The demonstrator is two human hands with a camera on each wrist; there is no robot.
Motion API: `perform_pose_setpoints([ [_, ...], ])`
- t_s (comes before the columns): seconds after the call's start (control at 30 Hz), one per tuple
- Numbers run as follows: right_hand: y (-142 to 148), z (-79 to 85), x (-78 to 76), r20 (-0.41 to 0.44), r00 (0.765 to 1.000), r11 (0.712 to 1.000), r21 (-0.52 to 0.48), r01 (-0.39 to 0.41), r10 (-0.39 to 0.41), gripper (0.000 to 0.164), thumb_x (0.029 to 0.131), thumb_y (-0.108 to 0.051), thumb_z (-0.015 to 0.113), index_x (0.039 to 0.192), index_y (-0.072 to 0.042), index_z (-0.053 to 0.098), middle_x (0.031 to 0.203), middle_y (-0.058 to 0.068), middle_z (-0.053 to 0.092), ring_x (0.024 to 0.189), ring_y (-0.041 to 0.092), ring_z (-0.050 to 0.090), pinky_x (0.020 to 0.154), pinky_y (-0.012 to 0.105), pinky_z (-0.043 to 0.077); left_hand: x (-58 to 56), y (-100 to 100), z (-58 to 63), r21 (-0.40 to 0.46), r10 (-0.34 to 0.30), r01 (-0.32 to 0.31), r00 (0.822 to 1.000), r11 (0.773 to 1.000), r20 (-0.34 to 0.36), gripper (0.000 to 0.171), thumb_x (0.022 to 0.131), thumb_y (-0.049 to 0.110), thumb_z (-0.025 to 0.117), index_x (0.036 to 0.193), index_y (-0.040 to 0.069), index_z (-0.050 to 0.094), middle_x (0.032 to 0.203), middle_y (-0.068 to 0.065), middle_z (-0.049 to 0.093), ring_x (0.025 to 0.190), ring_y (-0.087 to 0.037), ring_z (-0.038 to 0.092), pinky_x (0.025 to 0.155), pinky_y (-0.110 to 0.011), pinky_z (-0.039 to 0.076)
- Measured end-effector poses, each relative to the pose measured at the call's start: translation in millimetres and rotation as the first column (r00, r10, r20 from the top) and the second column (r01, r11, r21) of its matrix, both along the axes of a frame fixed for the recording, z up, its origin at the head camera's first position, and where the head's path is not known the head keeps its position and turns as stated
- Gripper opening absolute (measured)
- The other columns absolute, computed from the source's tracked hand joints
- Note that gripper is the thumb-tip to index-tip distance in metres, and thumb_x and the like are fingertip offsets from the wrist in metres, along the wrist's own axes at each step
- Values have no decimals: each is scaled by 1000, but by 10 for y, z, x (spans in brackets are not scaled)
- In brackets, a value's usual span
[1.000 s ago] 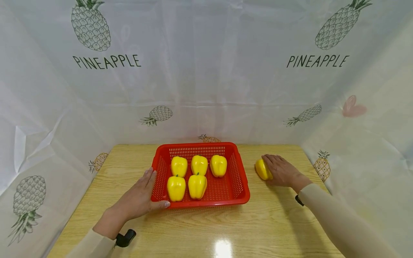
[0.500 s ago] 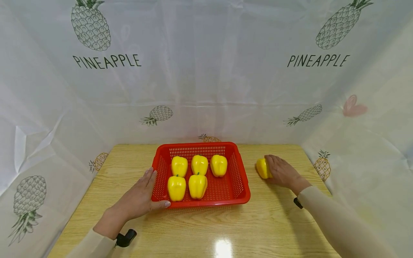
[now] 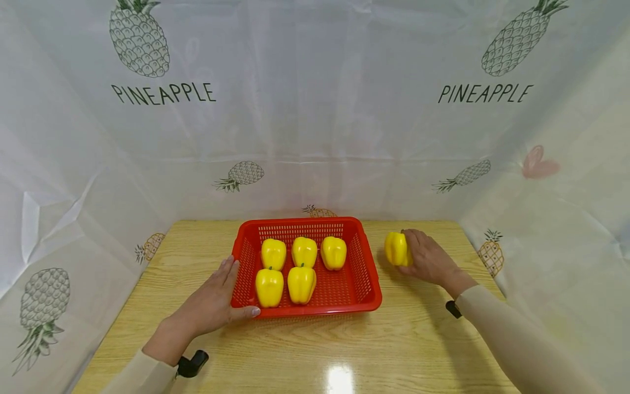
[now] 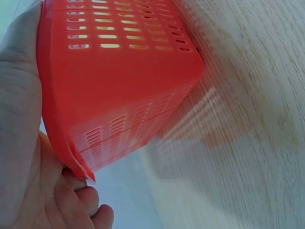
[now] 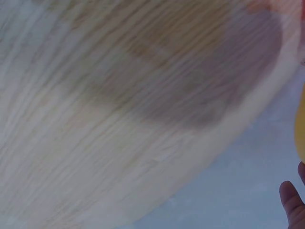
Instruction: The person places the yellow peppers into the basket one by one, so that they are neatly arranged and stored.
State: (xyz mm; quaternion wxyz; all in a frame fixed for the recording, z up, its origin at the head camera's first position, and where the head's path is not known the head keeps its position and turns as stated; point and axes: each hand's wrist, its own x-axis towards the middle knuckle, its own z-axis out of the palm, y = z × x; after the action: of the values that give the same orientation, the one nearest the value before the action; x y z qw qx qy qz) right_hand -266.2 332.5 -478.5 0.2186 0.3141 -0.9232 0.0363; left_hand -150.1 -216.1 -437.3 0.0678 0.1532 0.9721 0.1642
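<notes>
A red plastic basket (image 3: 371, 295) stands on the wooden table with several yellow bell peppers (image 3: 301, 284) inside. My left hand (image 3: 206, 303) holds its near left corner, the thumb along the front rim and the fingers at the left side. In the left wrist view, the fingertips (image 4: 88, 199) bend in by the rim. To the right of the basket, my right hand (image 3: 428, 260) grips another yellow bell pepper (image 3: 396, 249) from its right side; a shadow lies on the wood below. Only a sliver of this pepper (image 5: 300, 131) shows in the right wrist view.
The light wooden table (image 3: 315, 350) ends at the back against a white sheet (image 3: 315, 137) printed with pineapples, which also hangs at both sides. Inside the basket, the front right part of the floor (image 3: 339, 287) is bare.
My right hand has raised the pepper off the table and turned it more upright, moving it slightly left. My left hand and the basket have kept their places.
</notes>
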Motion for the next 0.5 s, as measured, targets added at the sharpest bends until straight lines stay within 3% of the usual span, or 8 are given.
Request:
perform_pose_setpoints([
  [0.5,-218,291,17,-58,996,997,17,-70,71,88,74,-40,89,134,8,46,119,26,58,101,39,62,85,53,61,-12,-11,-28,-15,-1,1,1000,1000,-7,131,83,82,67,164,-10,20,172,-32,16,157,-53,23,122,-65,34],
])
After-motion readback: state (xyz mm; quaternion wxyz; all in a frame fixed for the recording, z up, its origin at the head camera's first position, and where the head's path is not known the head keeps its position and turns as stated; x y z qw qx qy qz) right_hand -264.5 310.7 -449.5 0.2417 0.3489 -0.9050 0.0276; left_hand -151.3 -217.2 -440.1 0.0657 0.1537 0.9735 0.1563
